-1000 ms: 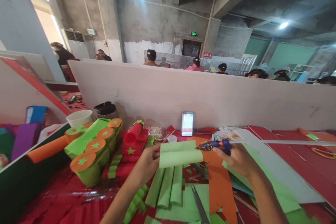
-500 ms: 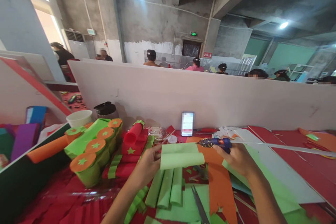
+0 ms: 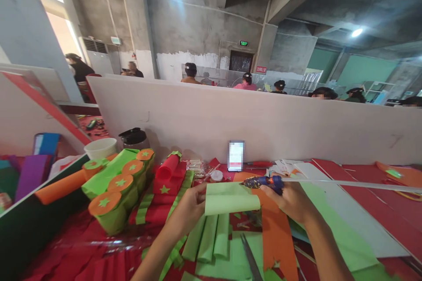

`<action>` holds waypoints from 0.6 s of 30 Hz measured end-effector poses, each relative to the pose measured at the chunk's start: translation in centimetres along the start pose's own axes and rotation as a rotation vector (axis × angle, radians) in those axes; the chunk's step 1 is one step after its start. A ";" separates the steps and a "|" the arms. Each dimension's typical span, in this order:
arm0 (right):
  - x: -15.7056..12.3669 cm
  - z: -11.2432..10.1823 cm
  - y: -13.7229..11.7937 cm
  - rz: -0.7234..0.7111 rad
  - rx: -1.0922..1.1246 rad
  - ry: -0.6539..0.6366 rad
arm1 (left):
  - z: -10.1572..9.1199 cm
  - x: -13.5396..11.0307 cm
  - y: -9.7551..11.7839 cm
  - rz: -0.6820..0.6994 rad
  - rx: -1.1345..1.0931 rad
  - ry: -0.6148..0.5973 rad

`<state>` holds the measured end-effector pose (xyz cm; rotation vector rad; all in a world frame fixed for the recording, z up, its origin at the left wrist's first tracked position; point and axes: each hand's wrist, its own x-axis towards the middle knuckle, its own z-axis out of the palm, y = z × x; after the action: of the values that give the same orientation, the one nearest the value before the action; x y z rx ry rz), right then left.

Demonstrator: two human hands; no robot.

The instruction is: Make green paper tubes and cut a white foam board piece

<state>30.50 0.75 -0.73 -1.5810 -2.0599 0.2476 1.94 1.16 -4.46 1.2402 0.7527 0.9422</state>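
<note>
Pinched in my left hand [image 3: 189, 208] is the left end of a light green paper sheet [image 3: 232, 203], its near part curled into a roll. My right hand [image 3: 293, 199] grips a dark blue glue gun [image 3: 263, 182], whose nozzle is at the sheet's far edge. A long clear glue stick [image 3: 346, 182] sticks out of the gun's back to the right. Below the sheet lie several light green paper rolls [image 3: 207, 237] side by side. Scissors [image 3: 251, 257] rest on flat green paper [image 3: 235, 268], beside an orange paper strip [image 3: 278, 239].
Orange-topped green paper cylinders with stars [image 3: 108, 204] stand at left, by red paper pieces [image 3: 169, 171]. A phone [image 3: 235, 156] leans on the white partition [image 3: 263, 123]. White boards [image 3: 359, 228] lie at right. A white bowl [image 3: 100, 147] and several people are farther back.
The glue gun's nozzle has moved left along the sheet's far edge. My left hand and the sheet have shifted slightly right and nearer.
</note>
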 end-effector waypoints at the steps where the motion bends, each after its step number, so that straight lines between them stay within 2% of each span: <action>1: 0.1 0.1 -0.3 -0.014 0.006 -0.012 | 0.0 0.0 -0.1 0.003 0.007 -0.003; 9: 0.1 0.7 -1.3 -0.021 0.030 -0.052 | 0.3 0.3 -0.9 0.071 0.045 -0.025; 18: -0.1 0.8 -3.4 -0.086 0.053 -0.051 | 1.3 0.4 -0.8 0.050 0.089 -0.019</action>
<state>27.22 -0.23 0.14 -1.4646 -2.1362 0.3115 3.40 0.93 -5.04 1.3497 0.7585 0.9441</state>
